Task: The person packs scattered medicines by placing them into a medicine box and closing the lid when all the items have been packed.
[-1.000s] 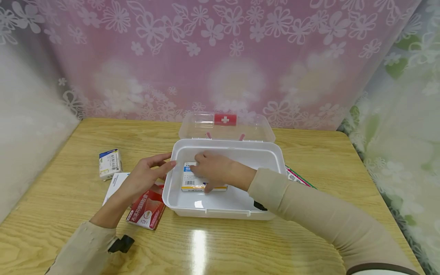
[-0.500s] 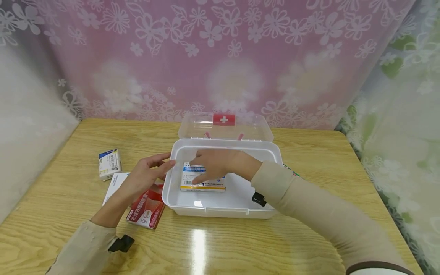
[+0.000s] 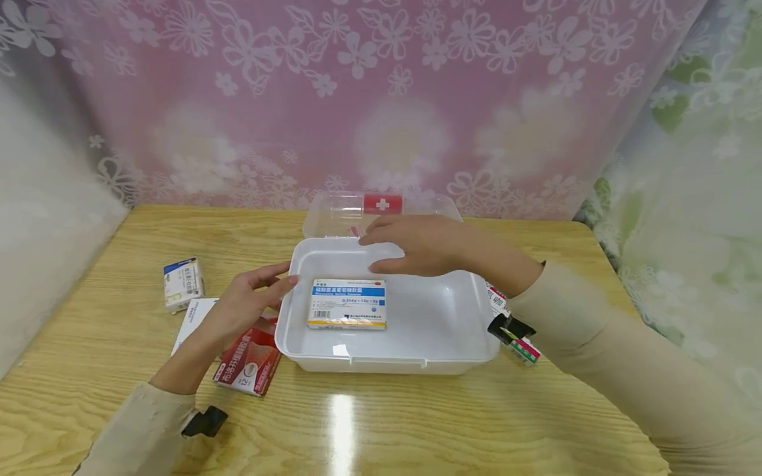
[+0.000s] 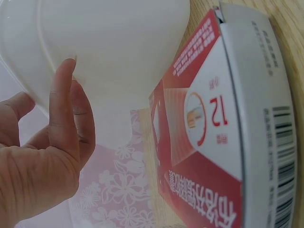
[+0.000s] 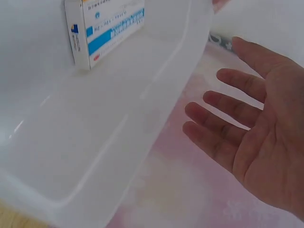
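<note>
A white plastic first-aid box stands on the table with its lid hinged back. Flat on the box's floor, toward the left, lies a blue-and-white medicine carton. My left hand holds the box's left rim, its thumb at the edge and fingers against the outer wall, as the left wrist view shows. Above the far rim hovers my right hand, fingers spread and nothing in them. In the right wrist view, that hand is apart from the box wall and the carton.
The clear lid with a red cross label leans back behind the box. Left of it lie a red medicine carton, a white carton and a small white-and-blue carton. A green-edged carton shows under my right sleeve.
My right hand has come up off the blue-and-white carton, back and to the right, leaving it on the box floor. The left hand stays at the rim.
</note>
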Action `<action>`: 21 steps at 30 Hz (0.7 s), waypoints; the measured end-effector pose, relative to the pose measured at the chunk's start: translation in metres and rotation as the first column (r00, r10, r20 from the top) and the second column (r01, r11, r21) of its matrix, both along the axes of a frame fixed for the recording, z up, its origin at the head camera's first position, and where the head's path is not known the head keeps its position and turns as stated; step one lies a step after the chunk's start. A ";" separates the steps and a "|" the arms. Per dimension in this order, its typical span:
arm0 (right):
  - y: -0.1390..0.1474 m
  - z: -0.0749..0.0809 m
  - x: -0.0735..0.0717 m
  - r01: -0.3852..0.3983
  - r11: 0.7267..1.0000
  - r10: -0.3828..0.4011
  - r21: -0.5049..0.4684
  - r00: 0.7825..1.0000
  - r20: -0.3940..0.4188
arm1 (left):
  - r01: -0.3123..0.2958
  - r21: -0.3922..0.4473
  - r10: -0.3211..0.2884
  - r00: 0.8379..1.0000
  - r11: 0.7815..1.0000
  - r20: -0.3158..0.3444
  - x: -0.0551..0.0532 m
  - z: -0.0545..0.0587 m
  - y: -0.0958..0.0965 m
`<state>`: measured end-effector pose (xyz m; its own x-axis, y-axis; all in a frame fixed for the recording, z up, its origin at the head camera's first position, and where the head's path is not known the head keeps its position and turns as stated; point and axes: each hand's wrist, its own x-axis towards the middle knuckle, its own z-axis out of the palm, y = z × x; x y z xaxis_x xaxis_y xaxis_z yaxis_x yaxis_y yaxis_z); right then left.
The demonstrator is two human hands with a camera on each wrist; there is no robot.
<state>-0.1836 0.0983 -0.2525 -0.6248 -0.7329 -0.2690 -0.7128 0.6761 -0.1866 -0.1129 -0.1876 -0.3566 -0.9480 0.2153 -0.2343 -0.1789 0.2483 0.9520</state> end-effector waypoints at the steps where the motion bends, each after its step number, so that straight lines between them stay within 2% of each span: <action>1: 0.005 0.003 0.000 0.014 1.000 -0.014 -0.014 1.000 -0.002 | -0.001 0.003 0.001 1.000 1.000 0.001 0.000 0.000 0.000; 5: 0.031 0.010 0.001 0.059 0.993 -0.060 -0.106 0.998 -0.004 | -0.001 0.015 0.001 1.000 1.000 0.001 -0.001 -0.001 -0.001; 11: 0.078 0.010 0.005 0.104 0.971 -0.123 -0.217 0.989 -0.076 | -0.007 0.021 0.007 1.000 1.000 0.005 0.002 -0.001 -0.004; 17: 0.122 -0.003 0.012 0.138 0.959 -0.182 -0.247 0.970 -0.164 | -0.009 0.024 0.009 1.000 1.000 0.005 0.005 0.001 -0.007; 21: 0.144 -0.019 0.016 0.175 0.952 -0.221 -0.252 0.961 -0.166 | -0.018 0.013 0.018 1.000 1.000 0.007 0.007 0.003 -0.010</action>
<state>-0.1674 0.2424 -0.2713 -0.7865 -0.6168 0.0318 -0.6063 0.7613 -0.2300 -0.1057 -0.1973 -0.3537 -0.9502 0.2011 -0.2382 -0.1901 0.2320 0.9540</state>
